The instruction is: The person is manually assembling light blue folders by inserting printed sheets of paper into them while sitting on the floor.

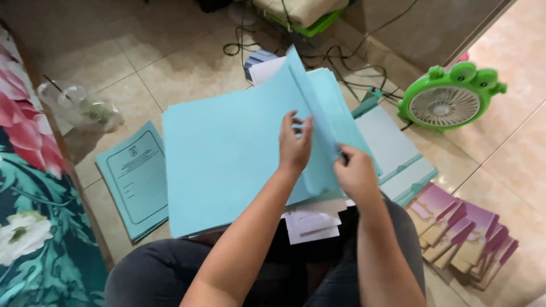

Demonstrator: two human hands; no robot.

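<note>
Tiled floor (pixel 187 68), green fan (pixel 449 99), purple booklets (pixel 463 233)

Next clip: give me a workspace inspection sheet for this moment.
Surface: beige tiled floor; the person sits on it.
Job's things: light blue sheets across the lap, one sheet lifted upright; white papers under them.
Clutter: blue booklets at left, plastic cup, purple-tan cards, teal folder.
Grippers: left hand and right hand both pinch the lifted sheet.
Cables: dark cords tangled behind the sheets.
Surroundings: green fan, floral fabric.
</note>
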